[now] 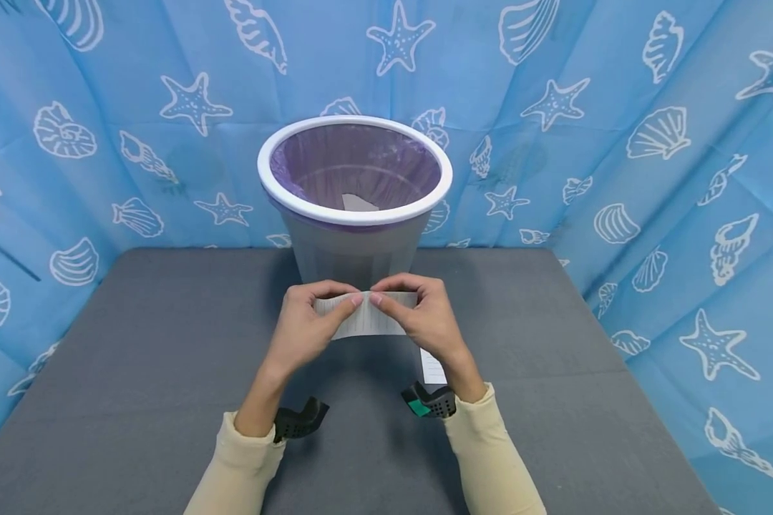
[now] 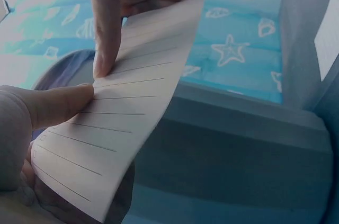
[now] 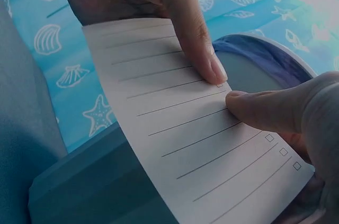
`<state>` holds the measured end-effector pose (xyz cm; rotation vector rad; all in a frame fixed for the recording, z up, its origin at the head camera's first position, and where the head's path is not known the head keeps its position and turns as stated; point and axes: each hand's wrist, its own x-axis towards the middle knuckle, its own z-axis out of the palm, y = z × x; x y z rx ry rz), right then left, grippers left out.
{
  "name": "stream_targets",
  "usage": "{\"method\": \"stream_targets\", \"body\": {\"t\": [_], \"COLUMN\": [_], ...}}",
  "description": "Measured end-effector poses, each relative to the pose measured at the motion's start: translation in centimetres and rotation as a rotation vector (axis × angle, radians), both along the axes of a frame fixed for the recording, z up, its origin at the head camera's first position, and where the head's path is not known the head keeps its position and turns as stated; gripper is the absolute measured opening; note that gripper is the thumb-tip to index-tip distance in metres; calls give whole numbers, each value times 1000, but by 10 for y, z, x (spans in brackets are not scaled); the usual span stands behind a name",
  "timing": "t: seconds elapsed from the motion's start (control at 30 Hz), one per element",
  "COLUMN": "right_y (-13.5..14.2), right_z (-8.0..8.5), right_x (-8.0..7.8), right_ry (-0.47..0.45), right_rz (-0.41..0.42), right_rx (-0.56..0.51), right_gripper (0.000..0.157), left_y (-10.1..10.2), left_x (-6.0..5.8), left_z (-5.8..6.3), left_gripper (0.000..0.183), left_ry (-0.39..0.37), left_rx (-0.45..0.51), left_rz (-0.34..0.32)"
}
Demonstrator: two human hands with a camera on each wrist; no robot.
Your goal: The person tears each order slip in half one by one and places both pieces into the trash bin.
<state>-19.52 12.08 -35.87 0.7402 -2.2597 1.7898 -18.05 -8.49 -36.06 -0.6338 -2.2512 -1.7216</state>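
Both hands hold one strip of lined paper (image 1: 368, 323) in front of the trash can. My left hand (image 1: 301, 323) pinches its top edge near the middle, thumb on the near face. My right hand (image 1: 426, 315) pinches the same edge close beside it, the two thumbs almost touching. Ruled lines and small checkbox squares show on the paper (image 3: 185, 123) in the right wrist view, and it looks untorn there. Behind the hands stands a grey trash can (image 1: 361, 247) with a white rim and a purple liner. A pale scrap (image 1: 358, 203) lies inside the can.
Another lined paper (image 1: 433, 368) lies on the grey table (image 1: 187, 372), partly hidden by the right wrist. A blue curtain (image 1: 193, 164) with shells and starfish hangs behind the table and along its sides.
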Motion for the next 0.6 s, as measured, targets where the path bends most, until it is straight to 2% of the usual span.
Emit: {"method": "stream_targets", "body": {"t": [0.27,0.6], "right_y": [0,-4], "right_z": [-1,1], "right_x": [1,3], "right_ry": [41,90], "right_rz": [-1,-10], "right_rx": [29,19], "right_gripper": [7,5], "left_y": [0,-2], "left_x": [0,-1], "left_z": [-3,0], "left_gripper": [16,15], "left_ry": [-40,-130], "left_rx": [28,100], "left_rz": [-9,-17]}}
